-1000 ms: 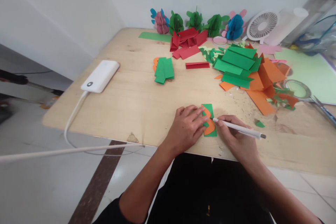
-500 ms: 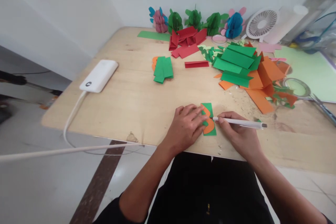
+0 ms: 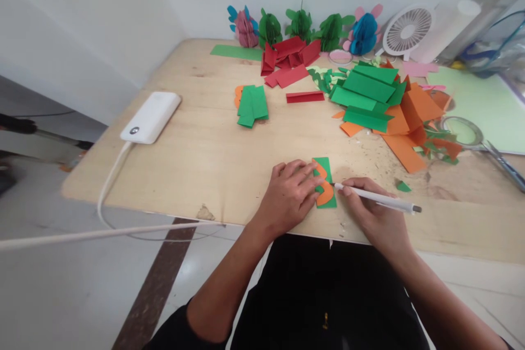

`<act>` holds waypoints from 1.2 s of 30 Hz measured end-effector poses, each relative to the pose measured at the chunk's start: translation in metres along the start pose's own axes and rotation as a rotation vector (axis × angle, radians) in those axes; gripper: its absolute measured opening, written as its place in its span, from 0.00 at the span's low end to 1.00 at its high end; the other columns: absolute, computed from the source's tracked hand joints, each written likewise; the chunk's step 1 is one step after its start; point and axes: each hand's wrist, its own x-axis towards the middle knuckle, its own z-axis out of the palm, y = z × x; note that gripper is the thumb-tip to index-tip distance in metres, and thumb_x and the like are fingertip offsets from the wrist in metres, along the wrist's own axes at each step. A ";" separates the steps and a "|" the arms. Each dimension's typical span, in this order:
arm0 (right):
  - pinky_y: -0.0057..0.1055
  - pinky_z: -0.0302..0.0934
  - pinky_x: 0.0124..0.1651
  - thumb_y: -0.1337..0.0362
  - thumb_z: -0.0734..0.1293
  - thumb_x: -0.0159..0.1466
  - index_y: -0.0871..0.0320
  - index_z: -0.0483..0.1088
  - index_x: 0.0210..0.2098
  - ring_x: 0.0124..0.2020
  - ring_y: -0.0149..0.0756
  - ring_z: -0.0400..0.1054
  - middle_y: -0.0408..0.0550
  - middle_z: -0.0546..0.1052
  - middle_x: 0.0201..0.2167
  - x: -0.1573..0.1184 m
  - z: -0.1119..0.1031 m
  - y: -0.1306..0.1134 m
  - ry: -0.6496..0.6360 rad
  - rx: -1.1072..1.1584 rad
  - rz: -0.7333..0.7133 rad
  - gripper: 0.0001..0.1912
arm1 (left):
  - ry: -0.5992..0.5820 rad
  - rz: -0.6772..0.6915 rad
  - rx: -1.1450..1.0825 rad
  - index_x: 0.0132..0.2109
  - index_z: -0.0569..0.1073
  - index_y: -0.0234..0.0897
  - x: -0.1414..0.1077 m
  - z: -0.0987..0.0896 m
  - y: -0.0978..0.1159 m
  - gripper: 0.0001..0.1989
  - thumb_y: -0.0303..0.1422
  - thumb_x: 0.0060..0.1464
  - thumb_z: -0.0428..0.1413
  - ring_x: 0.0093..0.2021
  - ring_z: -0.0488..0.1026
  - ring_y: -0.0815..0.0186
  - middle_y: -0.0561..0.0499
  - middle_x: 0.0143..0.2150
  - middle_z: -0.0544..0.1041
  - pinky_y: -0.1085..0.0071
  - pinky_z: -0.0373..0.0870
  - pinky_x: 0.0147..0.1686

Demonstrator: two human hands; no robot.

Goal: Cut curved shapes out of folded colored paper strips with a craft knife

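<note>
My left hand (image 3: 289,195) lies flat with its fingers stretched out, pressing a curved orange paper cutout (image 3: 325,194) onto a green paper rectangle (image 3: 324,164). Part of the cutout is hidden under those fingers. In my right hand (image 3: 379,219) is a white pen (image 3: 381,198), pinched near its tip. The tip meets the notch between the cutout's two rounded lobes, at the right edge. Both papers rest on the wooden table near its front edge.
Folded green strips (image 3: 369,87) and orange paper (image 3: 420,109) are heaped at right, beside scissors (image 3: 500,161). Red folded papers (image 3: 291,54) lie behind. A white power bank (image 3: 151,117) with a cable sits left. Paper figures (image 3: 301,27) and a small fan (image 3: 408,30) line the wall.
The pen's back end has swung slightly down and right with my right hand. My left hand stays on the papers. The whole view has shifted a little.
</note>
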 end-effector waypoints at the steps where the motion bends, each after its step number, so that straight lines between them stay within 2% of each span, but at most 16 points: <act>1: 0.31 0.65 0.32 0.53 0.66 0.63 0.53 0.74 0.33 0.28 0.36 0.73 0.45 0.80 0.28 -0.001 0.000 0.000 0.002 -0.005 -0.002 0.12 | -0.002 -0.002 0.002 0.52 0.76 0.39 0.000 0.000 0.000 0.14 0.35 0.65 0.49 0.60 0.63 0.53 0.45 0.62 0.72 0.52 0.59 0.55; 12: 0.32 0.64 0.34 0.54 0.65 0.63 0.53 0.74 0.34 0.28 0.35 0.72 0.45 0.80 0.30 -0.007 0.000 0.002 0.014 -0.041 -0.013 0.11 | -0.010 -0.012 0.007 0.51 0.76 0.39 0.001 0.001 0.001 0.14 0.34 0.64 0.50 0.60 0.64 0.53 0.45 0.62 0.71 0.52 0.59 0.55; 17: 0.32 0.64 0.33 0.54 0.65 0.64 0.53 0.74 0.33 0.27 0.35 0.71 0.45 0.80 0.29 -0.007 0.001 0.002 0.022 -0.050 -0.011 0.11 | -0.008 -0.022 0.001 0.51 0.76 0.39 0.001 -0.001 0.003 0.15 0.36 0.66 0.48 0.60 0.64 0.54 0.45 0.61 0.72 0.53 0.58 0.56; 21: 0.32 0.63 0.33 0.54 0.65 0.64 0.53 0.74 0.33 0.27 0.35 0.72 0.45 0.80 0.29 -0.008 0.001 0.003 0.021 -0.046 -0.023 0.11 | 0.000 -0.020 -0.009 0.51 0.76 0.39 0.000 -0.001 0.003 0.14 0.38 0.65 0.50 0.60 0.64 0.54 0.46 0.61 0.72 0.53 0.58 0.57; 28: 0.31 0.61 0.32 0.55 0.65 0.64 0.53 0.74 0.34 0.27 0.34 0.71 0.44 0.80 0.29 -0.009 0.002 0.005 0.022 -0.027 -0.029 0.09 | -0.008 -0.016 -0.007 0.51 0.76 0.38 0.001 -0.003 0.004 0.15 0.32 0.65 0.47 0.60 0.64 0.54 0.46 0.61 0.72 0.53 0.59 0.56; 33: 0.30 0.61 0.30 0.54 0.65 0.64 0.53 0.74 0.34 0.26 0.34 0.70 0.44 0.80 0.29 -0.008 0.002 0.004 0.020 -0.011 -0.018 0.10 | -0.003 -0.024 -0.018 0.51 0.76 0.39 0.000 -0.002 0.005 0.15 0.40 0.64 0.50 0.60 0.64 0.53 0.45 0.62 0.72 0.52 0.58 0.57; 36: 0.31 0.61 0.31 0.54 0.65 0.63 0.53 0.74 0.34 0.26 0.34 0.70 0.45 0.80 0.29 -0.008 0.001 0.004 0.023 -0.019 -0.014 0.11 | -0.002 -0.022 0.001 0.50 0.76 0.39 0.000 0.000 0.004 0.14 0.38 0.63 0.52 0.60 0.64 0.53 0.46 0.62 0.72 0.52 0.57 0.57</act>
